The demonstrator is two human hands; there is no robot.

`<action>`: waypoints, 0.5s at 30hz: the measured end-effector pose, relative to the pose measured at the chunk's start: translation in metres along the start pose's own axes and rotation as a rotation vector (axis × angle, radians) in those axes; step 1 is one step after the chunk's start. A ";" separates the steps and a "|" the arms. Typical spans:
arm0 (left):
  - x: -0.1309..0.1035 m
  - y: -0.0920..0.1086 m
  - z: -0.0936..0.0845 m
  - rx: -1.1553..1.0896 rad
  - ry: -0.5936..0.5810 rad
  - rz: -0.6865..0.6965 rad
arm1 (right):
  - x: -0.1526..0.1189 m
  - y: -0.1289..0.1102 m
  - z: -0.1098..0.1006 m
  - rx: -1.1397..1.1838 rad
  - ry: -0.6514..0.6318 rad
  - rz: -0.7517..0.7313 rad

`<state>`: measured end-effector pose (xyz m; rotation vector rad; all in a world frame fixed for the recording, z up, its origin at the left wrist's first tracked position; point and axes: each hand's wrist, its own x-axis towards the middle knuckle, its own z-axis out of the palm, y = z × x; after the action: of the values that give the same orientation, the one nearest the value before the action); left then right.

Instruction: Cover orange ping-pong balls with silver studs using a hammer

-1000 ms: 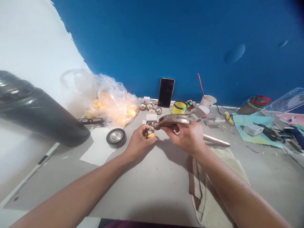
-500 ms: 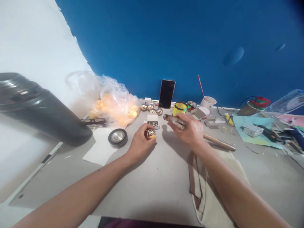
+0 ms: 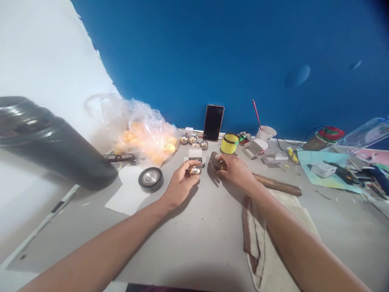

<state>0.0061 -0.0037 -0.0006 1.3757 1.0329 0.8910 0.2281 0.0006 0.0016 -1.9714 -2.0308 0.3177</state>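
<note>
Pinching a studded ball (image 3: 195,170) between thumb and fingers, the left hand (image 3: 181,183) is holding it over the table (image 3: 182,247) in the head view, just in front of a small box (image 3: 195,153) whose white flap is standing up. The right hand (image 3: 238,171) is gripping a hammer (image 3: 270,183) close to its head, fingers closing around the neck, while the handle is running out to the right beyond the wrist. The claw is pointing down, just to the right of the ball and apart from it; whether it is touching the table, one cannot tell. Behind the box, more studded balls (image 3: 192,139) are sitting in a cluster near the blue wall (image 3: 188,61). A phone (image 3: 213,122) is leaning against that wall, and a yellow tub (image 3: 229,144) is standing to its right. Farther right, a cup (image 3: 266,133) is holding a red pencil (image 3: 256,112). On the left, a clear bag (image 3: 142,129) is holding orange balls (image 3: 132,136), and glasses (image 3: 121,158) are lying beside it. A round lid (image 3: 151,179) is resting by a sheet of paper (image 3: 124,192). A cloth (image 3: 279,243) is lying beneath the right forearm.
</note>
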 end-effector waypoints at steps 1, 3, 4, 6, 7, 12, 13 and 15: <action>0.000 0.000 0.000 0.004 0.012 0.001 | 0.001 0.001 0.000 -0.014 -0.009 -0.008; 0.001 -0.001 0.001 0.009 0.033 0.013 | 0.002 0.002 0.001 -0.029 -0.021 -0.021; 0.002 -0.002 0.001 0.011 0.041 0.018 | 0.002 0.002 0.001 -0.032 -0.026 -0.025; 0.003 -0.003 0.002 0.023 0.059 0.023 | 0.002 0.002 0.000 -0.042 -0.045 -0.032; 0.003 -0.003 0.001 0.031 0.070 0.026 | 0.002 0.002 -0.001 -0.052 -0.059 -0.039; 0.002 -0.003 0.000 0.046 0.096 0.024 | 0.001 0.001 -0.007 -0.095 -0.086 -0.093; 0.002 -0.003 0.000 0.043 0.097 0.019 | 0.001 -0.001 -0.009 -0.092 -0.066 -0.098; 0.003 -0.004 0.001 0.028 0.099 0.008 | 0.001 -0.006 -0.012 -0.070 -0.021 -0.110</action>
<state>0.0072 -0.0017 -0.0050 1.3711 1.1191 0.9614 0.2269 0.0008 0.0147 -1.8948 -2.1813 0.2467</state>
